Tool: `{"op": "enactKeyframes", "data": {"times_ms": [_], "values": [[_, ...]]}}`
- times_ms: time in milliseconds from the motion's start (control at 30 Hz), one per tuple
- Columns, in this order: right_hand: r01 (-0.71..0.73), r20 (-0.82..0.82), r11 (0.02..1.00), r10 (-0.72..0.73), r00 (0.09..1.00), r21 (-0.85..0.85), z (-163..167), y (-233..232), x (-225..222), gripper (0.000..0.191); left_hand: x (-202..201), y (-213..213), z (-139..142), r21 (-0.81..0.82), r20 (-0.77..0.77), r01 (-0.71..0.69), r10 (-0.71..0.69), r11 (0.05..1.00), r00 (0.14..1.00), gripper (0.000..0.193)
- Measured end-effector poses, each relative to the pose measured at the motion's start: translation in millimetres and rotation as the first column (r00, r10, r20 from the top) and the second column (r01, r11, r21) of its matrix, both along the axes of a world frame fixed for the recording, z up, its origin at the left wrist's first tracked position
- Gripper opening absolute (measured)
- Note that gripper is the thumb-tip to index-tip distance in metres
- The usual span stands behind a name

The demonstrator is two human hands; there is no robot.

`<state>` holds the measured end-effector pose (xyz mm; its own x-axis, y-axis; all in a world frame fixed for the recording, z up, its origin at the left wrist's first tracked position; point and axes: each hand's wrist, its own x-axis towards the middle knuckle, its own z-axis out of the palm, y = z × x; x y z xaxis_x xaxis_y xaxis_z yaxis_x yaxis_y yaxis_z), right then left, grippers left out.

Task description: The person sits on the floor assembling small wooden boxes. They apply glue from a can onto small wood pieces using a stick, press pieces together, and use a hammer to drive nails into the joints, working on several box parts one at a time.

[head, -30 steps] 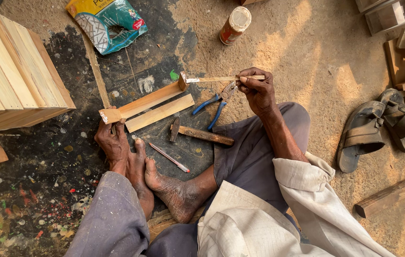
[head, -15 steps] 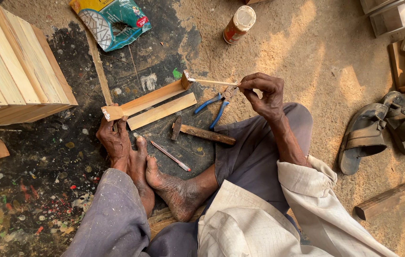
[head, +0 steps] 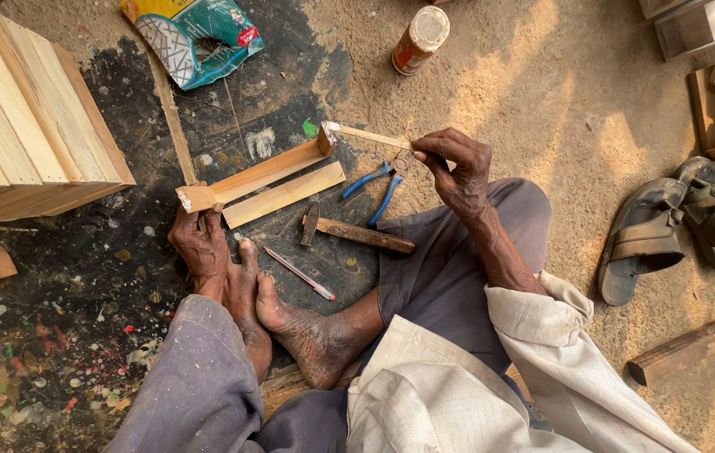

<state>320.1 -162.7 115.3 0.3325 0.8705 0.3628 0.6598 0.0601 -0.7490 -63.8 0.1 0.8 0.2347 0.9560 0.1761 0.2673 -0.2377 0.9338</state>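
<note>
I sit on the ground with my feet drawn in. My left hand [head: 198,239] grips the near end of a long wooden frame piece [head: 257,174] with small blocks at both ends. My right hand [head: 456,168] pinches the end of a thin wooden strip [head: 370,135] that runs to the frame's far block. A second flat slat [head: 284,195] lies along the frame. Blue-handled pliers [head: 378,183] lie just below my right hand. A hammer [head: 357,232] and a pencil [head: 299,273] rest on the dark slab between my hands.
A stack of pale planks [head: 22,126] sits at the left. A torn green bag [head: 194,38] and a small jar [head: 420,38] lie further off. Sandals [head: 668,226] and wood offcuts [head: 693,344] are on the sandy ground at right.
My right hand has slid left and down along the thin strip, closer to the pliers. My left hand keeps its grip on the frame's near end.
</note>
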Motion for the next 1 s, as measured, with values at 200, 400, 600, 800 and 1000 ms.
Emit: {"op": "enactKeyframes", "data": {"times_ms": [200, 400, 600, 800, 1000], "values": [[-0.019, -0.068, 0.997, 0.014, 0.998, -0.071, -1, 0, -1, 0.015, 1, 0, 1, -0.073, 0.012, -0.015, 0.016, 0.997, 1.0, 0.026], [-0.057, -0.076, 0.995, 0.051, 0.996, -0.083, 12, -5, 7, 0.015, 1, 0, 4, 0.018, -0.063, 0.0, 0.001, 1.0, 0.998, 0.027], [-0.055, -0.029, 0.992, 0.053, 0.998, -0.112, 15, -7, 7, 0.016, 2, 0, 4, -0.077, -0.001, -0.016, 0.016, 0.997, 1.0, 0.027], [-0.027, -0.038, 0.995, 0.023, 0.999, -0.092, 10, -4, 12, 0.015, 0, 1, 0, -0.017, -0.034, -0.006, 0.005, 1.0, 0.999, 0.029], [0.042, -0.023, 0.998, -0.043, 0.999, -0.048, -3, 8, 8, 0.015, 0, 1, -4, -0.076, -0.005, -0.018, 0.017, 0.997, 1.0, 0.028]]}}
